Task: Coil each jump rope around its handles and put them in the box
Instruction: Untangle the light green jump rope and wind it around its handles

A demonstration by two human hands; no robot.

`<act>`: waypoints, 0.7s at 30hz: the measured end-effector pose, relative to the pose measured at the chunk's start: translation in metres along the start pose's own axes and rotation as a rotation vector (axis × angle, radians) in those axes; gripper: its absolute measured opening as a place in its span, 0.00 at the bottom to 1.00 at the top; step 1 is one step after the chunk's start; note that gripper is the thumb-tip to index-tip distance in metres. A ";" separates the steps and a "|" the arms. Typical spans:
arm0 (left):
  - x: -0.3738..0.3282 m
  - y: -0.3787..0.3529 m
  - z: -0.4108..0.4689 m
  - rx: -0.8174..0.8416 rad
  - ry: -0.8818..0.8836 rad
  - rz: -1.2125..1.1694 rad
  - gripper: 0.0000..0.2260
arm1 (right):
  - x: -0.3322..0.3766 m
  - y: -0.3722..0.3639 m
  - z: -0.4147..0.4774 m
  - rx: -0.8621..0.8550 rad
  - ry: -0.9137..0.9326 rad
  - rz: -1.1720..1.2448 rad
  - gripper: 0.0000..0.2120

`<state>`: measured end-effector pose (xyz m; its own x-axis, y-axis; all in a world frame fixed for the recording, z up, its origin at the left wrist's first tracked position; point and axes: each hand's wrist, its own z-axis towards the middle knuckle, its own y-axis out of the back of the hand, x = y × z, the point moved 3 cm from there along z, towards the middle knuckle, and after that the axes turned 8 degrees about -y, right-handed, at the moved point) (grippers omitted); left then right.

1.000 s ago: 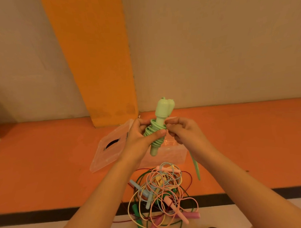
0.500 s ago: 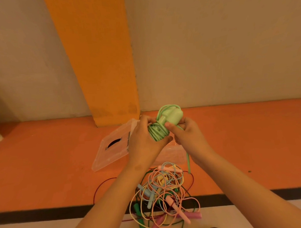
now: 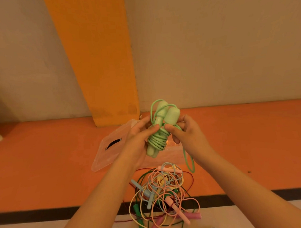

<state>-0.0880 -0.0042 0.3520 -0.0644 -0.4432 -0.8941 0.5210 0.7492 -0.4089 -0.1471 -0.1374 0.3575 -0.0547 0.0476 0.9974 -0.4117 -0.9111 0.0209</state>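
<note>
Gripping mint jump rope (image 3: 158, 139) with left hand (image 3: 138, 139), right hand (image 3: 186, 134)

The person holds a mint green jump rope (image 3: 158, 139) up in both hands, its two handles side by side and tipped toward one o'clock, with cord wound round their middle. The left hand (image 3: 138, 141) grips the coil from nine o'clock. The right hand (image 3: 186, 136) pinches it from three o'clock, and a loose loop (image 3: 189, 162) of cord hangs toward five. Behind them lies a clear box (image 3: 173, 157), its lid (image 3: 106, 154) at nine o'clock. A tangle of coloured ropes (image 3: 164, 195) sits at six o'clock on the orange floor (image 3: 46, 168).
</note>
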 end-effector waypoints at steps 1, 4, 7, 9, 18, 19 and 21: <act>0.001 -0.001 0.000 0.020 -0.015 0.046 0.21 | 0.000 0.001 0.001 -0.008 0.002 0.002 0.09; 0.006 -0.001 -0.002 0.052 0.000 0.105 0.24 | 0.002 0.005 0.002 -0.034 -0.002 0.013 0.09; 0.006 -0.002 -0.004 0.039 -0.029 0.208 0.21 | 0.002 0.004 0.001 -0.042 -0.029 0.005 0.09; 0.003 -0.005 -0.006 0.000 -0.134 0.326 0.18 | 0.000 0.004 0.000 -0.024 -0.078 -0.029 0.08; 0.004 0.004 -0.005 -0.213 -0.420 0.701 0.19 | 0.002 -0.009 -0.002 0.042 -0.207 -0.134 0.12; 0.004 0.001 -0.007 -0.198 -0.460 0.757 0.20 | 0.003 -0.010 -0.002 0.041 -0.196 -0.101 0.14; 0.004 -0.007 -0.011 -0.133 -0.540 0.834 0.23 | 0.004 -0.008 -0.004 0.040 -0.190 -0.067 0.15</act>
<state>-0.1011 -0.0061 0.3495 0.6904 0.1097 -0.7150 0.1219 0.9566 0.2645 -0.1476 -0.1286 0.3613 0.1455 0.0344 0.9888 -0.3723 -0.9240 0.0869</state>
